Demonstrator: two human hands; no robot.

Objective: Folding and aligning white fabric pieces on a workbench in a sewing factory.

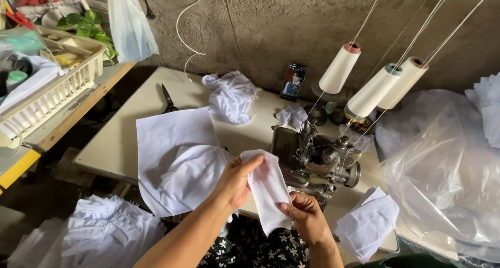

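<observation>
Head camera looks steeply down, close over the sewing table [120, 138] (one view only).

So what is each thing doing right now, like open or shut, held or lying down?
Left hand: grip shut on the white cloth piece.
Right hand: grip pinching the same piece's lower edge.
Scissors: lying on the table; blades unclear.
Phone: propped upright, screen lit.
Thread cones: standing, threads running upward.
Sewing machine: threaded.

Left hand [235, 182] fingertips hidden behind the white cloth piece [268, 192]. Scissors [167, 99] at the table [112, 143] back edge, blades partly under the white fabric sheet [177, 148]. Plastic bag [442, 174] cut off at right edge. Phone [294, 81] screen too small to read.
</observation>
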